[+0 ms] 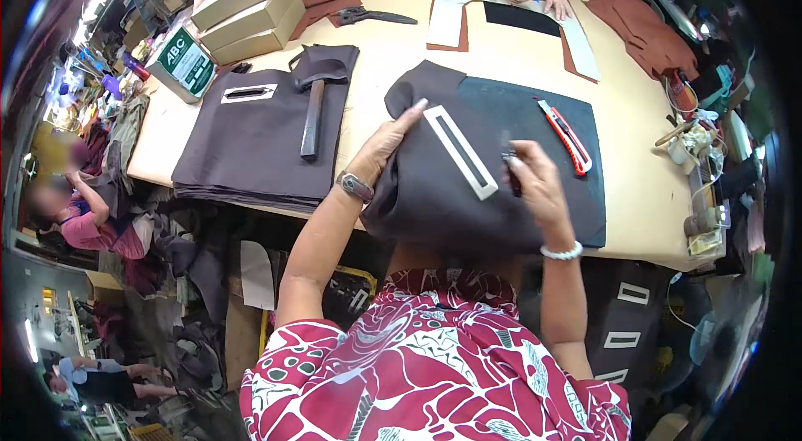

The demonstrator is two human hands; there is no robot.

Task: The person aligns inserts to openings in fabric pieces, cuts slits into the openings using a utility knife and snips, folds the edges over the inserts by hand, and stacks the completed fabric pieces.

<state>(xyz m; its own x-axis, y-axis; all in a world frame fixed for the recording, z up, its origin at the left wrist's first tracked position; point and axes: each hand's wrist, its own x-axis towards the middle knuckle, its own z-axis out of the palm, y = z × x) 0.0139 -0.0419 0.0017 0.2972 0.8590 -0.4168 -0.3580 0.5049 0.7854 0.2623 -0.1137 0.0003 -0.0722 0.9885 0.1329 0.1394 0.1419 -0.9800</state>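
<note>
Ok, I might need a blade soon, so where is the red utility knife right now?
In the head view, the red utility knife lies right of centre on the dark mat, just beyond the right hand and to its right.

Shirt (434, 366): dk. red w/ white curvy lines, zigzags & grey-green ovals, short slvs (296, 353). L hand (388, 142) is bare, w/ dk. watch (355, 186); R hand (539, 186) is bare, w/ white beaded bracelet (562, 252).
</note>
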